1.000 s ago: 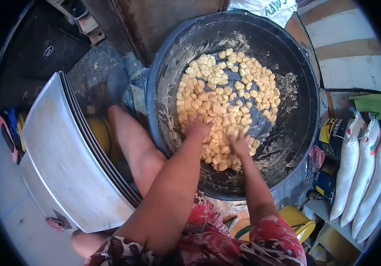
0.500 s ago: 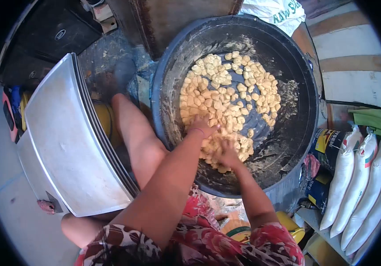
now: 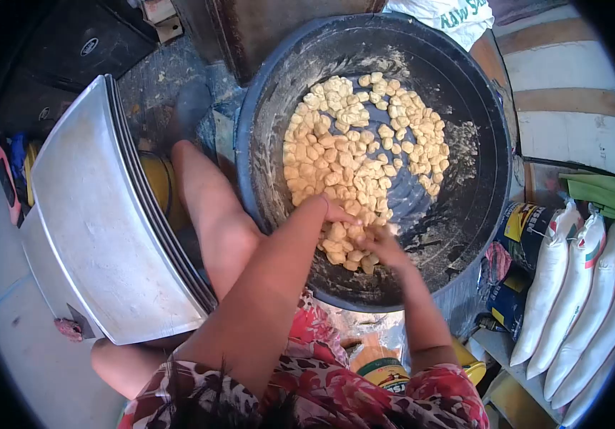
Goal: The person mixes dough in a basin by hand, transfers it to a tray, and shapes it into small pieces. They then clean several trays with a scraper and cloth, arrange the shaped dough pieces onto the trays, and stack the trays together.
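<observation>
A large black round basin [image 3: 482, 179] holds many small pale-yellow dough pieces [image 3: 332, 154], some stuck together in clumps. My left hand [image 3: 337, 210] is among the pieces near the basin's near side, its fingers bent around dough. Facing it from the right, my right hand [image 3: 384, 245] has its fingers curled on dough pieces, slightly blurred. The fingertips of both hands come close together over the same clump, and dough partly hides them. Below the hands, more pieces lie against the basin's near wall.
Stacked metal trays [image 3: 107, 222] stand at my left beside my bent leg. Several long white filled bags [image 3: 547, 293] lie at the right near dark blue-and-yellow packages [image 3: 525, 232]. A white sack [image 3: 450, 18] is behind the basin. Below it sits a round labelled container [image 3: 384, 373].
My left hand has gone from spread over the dough to bent fingers near my right hand. The right hand has shifted slightly right. Pieces at the near right have been gathered inward.
</observation>
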Motion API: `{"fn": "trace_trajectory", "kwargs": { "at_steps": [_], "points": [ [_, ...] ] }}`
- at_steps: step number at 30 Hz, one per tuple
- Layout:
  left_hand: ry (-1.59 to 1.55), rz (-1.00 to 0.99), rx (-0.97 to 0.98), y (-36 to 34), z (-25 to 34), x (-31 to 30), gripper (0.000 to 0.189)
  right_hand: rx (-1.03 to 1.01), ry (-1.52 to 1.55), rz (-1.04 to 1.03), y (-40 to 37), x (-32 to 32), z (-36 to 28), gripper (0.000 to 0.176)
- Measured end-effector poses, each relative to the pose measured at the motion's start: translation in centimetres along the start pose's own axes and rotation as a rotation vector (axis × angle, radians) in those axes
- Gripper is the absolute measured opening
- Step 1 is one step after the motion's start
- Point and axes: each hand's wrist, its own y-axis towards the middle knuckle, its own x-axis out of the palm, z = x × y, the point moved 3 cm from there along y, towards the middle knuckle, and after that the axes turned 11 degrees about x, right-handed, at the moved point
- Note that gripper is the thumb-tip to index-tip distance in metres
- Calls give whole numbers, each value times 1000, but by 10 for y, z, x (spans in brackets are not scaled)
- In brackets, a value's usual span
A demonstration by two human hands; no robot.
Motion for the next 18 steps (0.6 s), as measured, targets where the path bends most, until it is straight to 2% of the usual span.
{"fn": "trace_trajectory", "kwargs": {
  "at_steps": [1, 2, 3, 4, 5, 6, 7, 9, 10, 11, 12, 13, 14, 15, 16, 17, 18],
  "points": [
    [-138, -308, 85, -2, 4, 1, 115, 2, -1, -2, 7, -13, 10, 72],
    [-14, -400, 131, 22, -4, 2, 119, 94, 261, -14, 26, -41, 28, 77],
    [-14, -396, 124, 13, -4, 4, 119, 189, 527, -34, 42, -47, 42, 82],
    [25, -56, 68, -2, -1, 2, 120, 184, 529, -38, 61, -20, 56, 82],
    [61, 290, 20, -14, 3, 0, 121, 296, 436, 201, 88, 11, 80, 85],
    [310, 283, -65, -13, 8, 4, 120, 394, 339, 444, 86, 15, 47, 88],
    [305, 290, -68, -11, 9, -3, 120, 462, 416, 296, 71, 22, 25, 94],
    [139, -223, 76, -19, 20, -7, 120, 240, 281, 104, 36, 15, 21, 97],
    [-58, -383, 88, -28, 26, -9, 121, 243, 274, 102, 21, 5, 25, 97],
    [-59, -385, 94, -34, 29, -8, 121, 164, 380, -69, 8, 0, 26, 99],
    [-57, -170, 89, -40, 30, -9, 123, 84, 488, -241, -1, -1, 26, 101],
    [-46, 44, 83, -44, 31, -8, 126, 87, 495, -231, 4, 2, 29, 101],
    [206, 224, -43, -11, 9, 3, 129, 211, 407, -11, 23, 4, 32, 95],
    [213, 222, -36, -11, 11, 2, 129, 340, 311, 203, 41, 10, 37, 89],
    [183, 108, -10, -11, 10, 6, 129, 528, 311, 377, 60, 32, 38, 86],
    [153, -11, 6, -14, 7, 9, 129, 531, 307, 365, 58, 33, 40, 86],
    [5, -299, -20, -33, 22, -4, 131, 345, 364, 197, 57, 39, 36, 88]
  ]
}}
